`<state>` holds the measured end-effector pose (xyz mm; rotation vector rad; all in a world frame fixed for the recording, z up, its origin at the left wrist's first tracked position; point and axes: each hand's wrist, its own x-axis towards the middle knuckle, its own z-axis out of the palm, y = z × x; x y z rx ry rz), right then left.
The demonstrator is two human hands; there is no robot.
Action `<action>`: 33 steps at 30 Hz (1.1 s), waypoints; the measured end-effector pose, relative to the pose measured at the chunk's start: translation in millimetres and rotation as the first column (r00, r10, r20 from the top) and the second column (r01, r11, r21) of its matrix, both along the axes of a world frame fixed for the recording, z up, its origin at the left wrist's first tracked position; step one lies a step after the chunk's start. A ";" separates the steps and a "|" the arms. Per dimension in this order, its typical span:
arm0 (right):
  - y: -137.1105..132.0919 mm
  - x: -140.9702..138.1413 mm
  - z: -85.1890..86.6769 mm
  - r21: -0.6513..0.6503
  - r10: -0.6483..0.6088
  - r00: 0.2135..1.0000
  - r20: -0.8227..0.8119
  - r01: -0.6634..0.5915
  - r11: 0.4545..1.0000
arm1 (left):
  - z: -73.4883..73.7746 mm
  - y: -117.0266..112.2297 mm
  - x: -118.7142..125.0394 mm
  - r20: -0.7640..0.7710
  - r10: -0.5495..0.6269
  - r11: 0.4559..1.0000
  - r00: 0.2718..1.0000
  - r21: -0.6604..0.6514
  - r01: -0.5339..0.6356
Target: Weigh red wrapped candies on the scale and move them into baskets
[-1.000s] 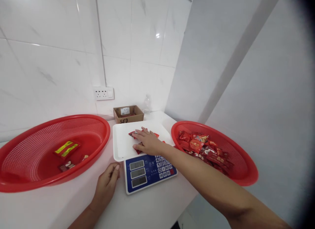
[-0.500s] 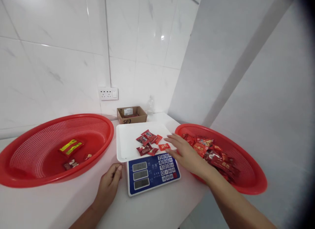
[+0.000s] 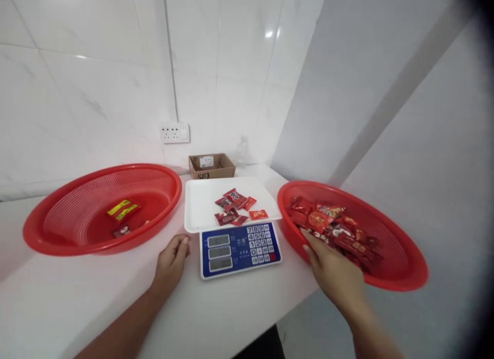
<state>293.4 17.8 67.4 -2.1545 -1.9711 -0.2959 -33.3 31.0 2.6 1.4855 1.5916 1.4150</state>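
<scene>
My left hand (image 3: 172, 258) rests on the table just left of the scale, its fingers curled in and the thumb pressed against them; nothing shows in it. At the near rim of the right red basket (image 3: 415, 274), my right hand (image 3: 335, 271) reaches in over the edge, thumb and forefinger stretched and apart; its other fingers are partly hidden. Red and brown wrapped snacks (image 3: 341, 230) are heaped beside those fingers. Between my hands stands a digital scale (image 3: 241, 251) with a blue keypad panel. Several small red snack packets (image 3: 235, 199) lie on its white tray (image 3: 200, 204).
On the left sits another red basket (image 3: 46, 233) holding a yellow-striped packet (image 3: 123, 210) and a few small packets. Behind the scale are a cardboard box (image 3: 216, 173) and a clear bottle (image 3: 242, 150). A tiled wall bounds the back.
My right hand has moved from above the scale's tray to the right basket, reaching over its near rim. My left hand stays closed beside the scale. The view has tilted slightly.
</scene>
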 end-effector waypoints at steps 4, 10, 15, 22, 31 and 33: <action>1.3 -4.0 -5.1 0.091 -0.006 0.999 0.051 0.001 0.996 | -0.2 0.2 1.2 -0.011 0.035 0.999 0.999 -0.023 -0.036; 1.8 -1.4 -10.8 0.129 -0.008 0.995 0.096 -0.005 0.992 | -2.5 2.7 1.8 -0.004 0.057 0.997 0.998 -0.046 -0.057; 2.2 0.4 -14.3 0.152 -0.003 0.997 0.083 -0.010 0.988 | 0.7 3.5 4.5 -0.012 0.062 0.996 0.998 -0.063 -0.062; 4.3 -3.9 -12.8 0.337 0.235 0.971 -0.042 -0.208 0.918 | 0.7 7.0 4.0 0.034 0.050 0.996 0.998 -0.080 -0.047; 41.5 -67.9 -5.4 0.249 0.633 0.765 -0.116 -0.594 0.765 | 3.9 9.8 5.6 0.026 0.061 0.993 0.998 -0.107 -0.058; 50.2 -75.3 -3.0 0.209 0.650 0.750 -0.119 -0.621 0.755 | 4.0 10.2 5.3 0.012 0.061 0.992 0.998 -0.111 -0.059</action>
